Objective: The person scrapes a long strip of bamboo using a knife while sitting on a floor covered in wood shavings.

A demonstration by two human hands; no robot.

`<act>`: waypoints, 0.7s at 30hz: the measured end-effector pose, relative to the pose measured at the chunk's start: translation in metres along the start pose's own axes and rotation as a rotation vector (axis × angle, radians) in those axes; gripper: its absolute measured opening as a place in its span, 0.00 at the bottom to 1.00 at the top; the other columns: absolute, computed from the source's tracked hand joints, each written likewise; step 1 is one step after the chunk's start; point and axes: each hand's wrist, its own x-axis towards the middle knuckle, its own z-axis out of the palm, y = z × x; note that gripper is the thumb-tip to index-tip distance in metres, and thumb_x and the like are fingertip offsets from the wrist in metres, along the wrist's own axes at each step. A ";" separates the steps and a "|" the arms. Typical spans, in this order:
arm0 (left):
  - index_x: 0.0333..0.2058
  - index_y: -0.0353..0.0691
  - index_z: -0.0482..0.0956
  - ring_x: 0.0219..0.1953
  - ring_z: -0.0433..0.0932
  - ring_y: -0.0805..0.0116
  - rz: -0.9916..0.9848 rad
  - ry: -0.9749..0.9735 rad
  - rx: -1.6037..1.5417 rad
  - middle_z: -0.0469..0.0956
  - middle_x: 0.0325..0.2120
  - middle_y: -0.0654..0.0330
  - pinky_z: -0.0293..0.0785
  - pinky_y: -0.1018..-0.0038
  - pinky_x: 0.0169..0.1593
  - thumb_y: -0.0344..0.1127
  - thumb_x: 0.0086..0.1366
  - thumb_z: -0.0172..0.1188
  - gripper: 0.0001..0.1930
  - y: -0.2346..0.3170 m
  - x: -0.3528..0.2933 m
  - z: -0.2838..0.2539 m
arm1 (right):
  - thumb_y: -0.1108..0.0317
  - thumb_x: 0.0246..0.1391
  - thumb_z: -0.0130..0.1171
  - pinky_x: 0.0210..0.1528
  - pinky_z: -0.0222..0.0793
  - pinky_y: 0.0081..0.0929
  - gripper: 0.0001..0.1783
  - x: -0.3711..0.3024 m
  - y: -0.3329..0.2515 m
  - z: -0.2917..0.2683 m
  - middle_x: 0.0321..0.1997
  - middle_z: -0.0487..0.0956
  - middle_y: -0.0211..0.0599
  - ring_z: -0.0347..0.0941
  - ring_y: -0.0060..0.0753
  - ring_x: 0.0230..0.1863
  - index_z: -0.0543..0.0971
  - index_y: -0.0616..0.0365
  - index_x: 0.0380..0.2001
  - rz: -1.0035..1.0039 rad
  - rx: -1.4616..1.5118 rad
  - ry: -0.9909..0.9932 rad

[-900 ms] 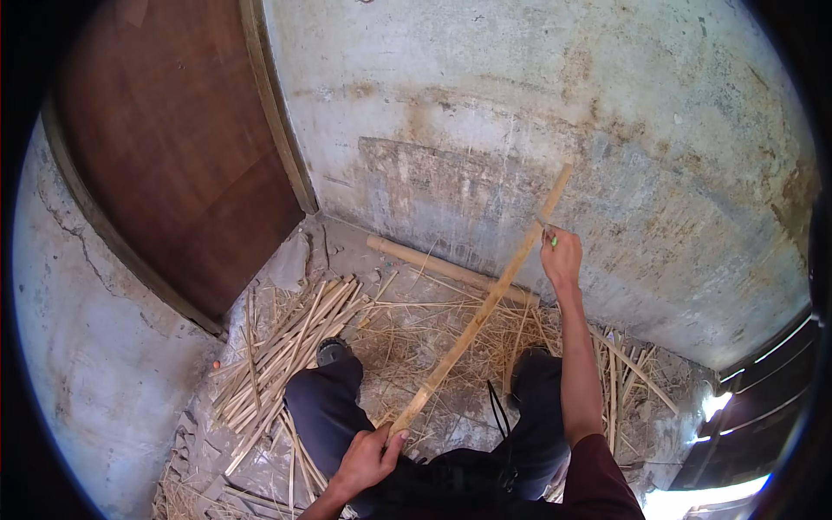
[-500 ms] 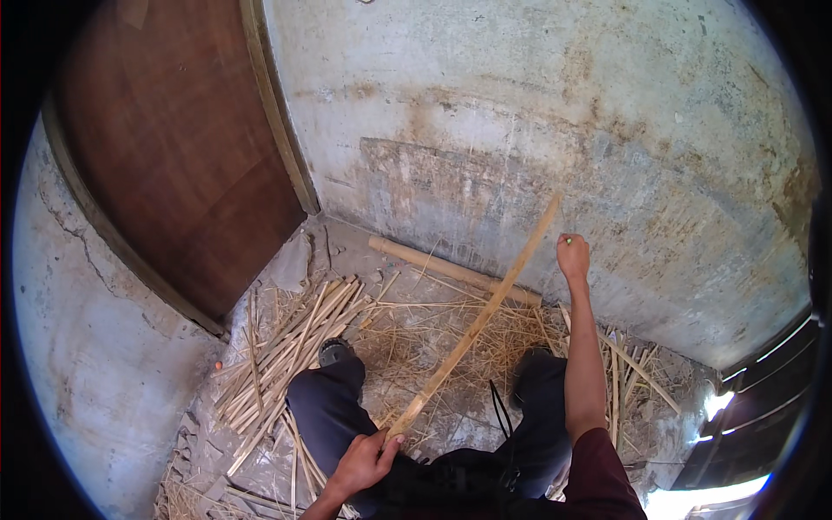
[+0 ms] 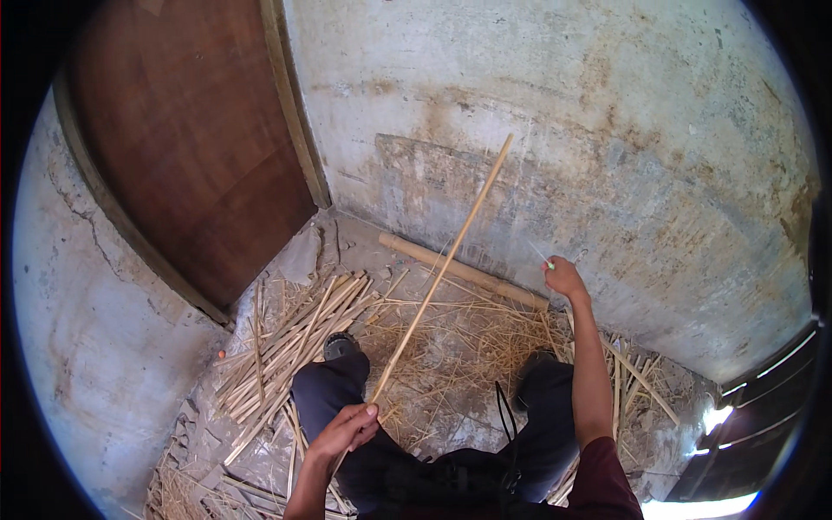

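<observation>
Bamboo strip (image 3: 444, 266) slants over littered floor (image 3: 464, 425) (stained wall (image 3: 676, 199) behind).

A brown door (image 3: 186, 139) stood at upper left within a wooden frame (image 3: 297, 104), between 2 weathered walls: a left wall (image 3: 95, 373) with a jagged crack (image 3: 92, 234), and a back wall (image 3: 598, 78) with brownish stains and a darker patch (image 3: 425, 178) low down. A pale crumpled sheet (image 3: 299, 257) lay near the door. Bright light showed through gaps between dark slats (image 3: 750, 442) at lower right.
</observation>
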 end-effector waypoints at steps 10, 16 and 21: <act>0.24 0.50 0.62 0.10 0.56 0.82 -0.081 -0.409 -0.455 0.58 0.10 0.74 0.53 0.82 0.16 0.67 0.78 0.47 0.30 0.011 0.024 -0.001 | 0.63 0.71 0.55 0.28 0.57 0.21 0.19 -0.142 -0.181 -0.042 0.27 0.74 0.24 0.63 0.14 0.24 0.83 0.55 0.59 -0.356 0.962 -0.309; 0.23 0.49 0.61 0.10 0.56 0.82 -0.157 -0.497 -0.442 0.57 0.10 0.74 0.53 0.82 0.14 0.69 0.78 0.42 0.32 0.009 0.043 0.012 | 0.58 0.74 0.58 0.22 0.47 0.15 0.20 -0.170 -0.187 -0.022 0.29 0.75 0.24 0.56 0.09 0.20 0.82 0.58 0.61 -0.400 1.168 -0.473; 0.22 0.45 0.62 0.09 0.56 0.81 -0.216 -0.530 -0.386 0.58 0.10 0.73 0.55 0.81 0.13 0.70 0.77 0.38 0.35 0.009 0.051 0.020 | 0.62 0.73 0.62 0.24 0.49 0.16 0.19 -0.168 -0.178 -0.004 0.32 0.74 0.23 0.57 0.08 0.22 0.81 0.63 0.59 -0.374 1.227 -0.512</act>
